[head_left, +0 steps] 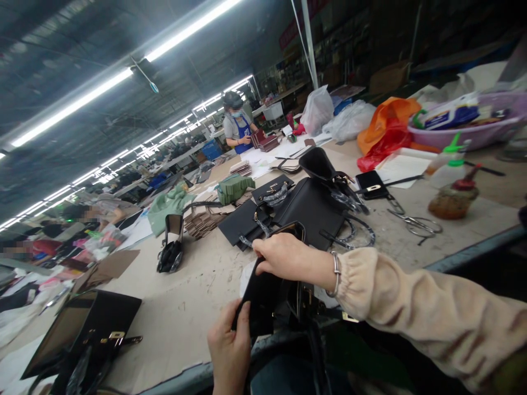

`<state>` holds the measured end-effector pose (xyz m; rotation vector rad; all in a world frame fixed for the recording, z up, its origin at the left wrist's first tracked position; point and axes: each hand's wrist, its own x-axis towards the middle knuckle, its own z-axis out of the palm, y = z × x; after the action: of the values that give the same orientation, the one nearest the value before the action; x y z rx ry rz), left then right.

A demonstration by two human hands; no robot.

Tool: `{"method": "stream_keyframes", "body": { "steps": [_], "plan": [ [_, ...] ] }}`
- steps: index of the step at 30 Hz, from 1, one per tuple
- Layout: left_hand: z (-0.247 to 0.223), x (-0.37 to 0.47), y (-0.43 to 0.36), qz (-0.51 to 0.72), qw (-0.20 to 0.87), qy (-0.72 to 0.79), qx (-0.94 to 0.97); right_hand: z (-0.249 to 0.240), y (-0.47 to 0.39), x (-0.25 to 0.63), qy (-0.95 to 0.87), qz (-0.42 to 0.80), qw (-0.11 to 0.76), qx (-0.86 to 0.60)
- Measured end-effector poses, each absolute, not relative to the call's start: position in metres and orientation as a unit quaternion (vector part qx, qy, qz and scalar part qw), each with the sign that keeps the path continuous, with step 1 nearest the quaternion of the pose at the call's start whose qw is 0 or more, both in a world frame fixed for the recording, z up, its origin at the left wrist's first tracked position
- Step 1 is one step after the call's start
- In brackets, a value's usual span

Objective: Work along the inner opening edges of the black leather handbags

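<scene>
A black handbag (263,299) with gold-coloured hardware is held tilted at the table's near edge. My left hand (233,334) is closed on its lower left edge, thumb on the near face. Higher up, my right hand (284,258) grips the bag's upper edge, fingers bent over it; a metal bracelet circles that wrist. Just beyond lie several black bag parts, among them a large black panel (308,211) and a flap piece (242,222) with a plastic-wrapped handle. Another black handbag (99,323) with a gold clasp stands at the left.
Scissors (420,224), a brown glue bottle (455,197) and a purple basin (469,134) are on the right. A small black bag piece (171,247) and stacked brown pieces (203,218) sit mid-table. A co-worker in a blue apron (242,131) stands at the far end.
</scene>
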<state>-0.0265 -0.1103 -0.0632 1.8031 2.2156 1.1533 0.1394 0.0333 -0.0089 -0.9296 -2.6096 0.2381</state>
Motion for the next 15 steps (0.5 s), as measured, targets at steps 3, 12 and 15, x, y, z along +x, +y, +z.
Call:
{"method": "stream_keyframes", "body": {
  "steps": [3,12,15],
  "plan": [
    [-0.056,-0.026,-0.109,0.334,0.043,0.723,0.603,-0.009,0.033,0.139,-0.925,0.081,0.188,-0.319],
    [-0.029,-0.025,-0.081,0.219,0.053,0.741,0.633,-0.010,0.037,0.131,-0.936,0.088,0.161,-0.301],
    [-0.025,-0.025,-0.071,0.174,0.020,0.751,0.636,-0.008,0.039,0.132,-0.933,0.094,0.168,-0.305]
  ]
}}
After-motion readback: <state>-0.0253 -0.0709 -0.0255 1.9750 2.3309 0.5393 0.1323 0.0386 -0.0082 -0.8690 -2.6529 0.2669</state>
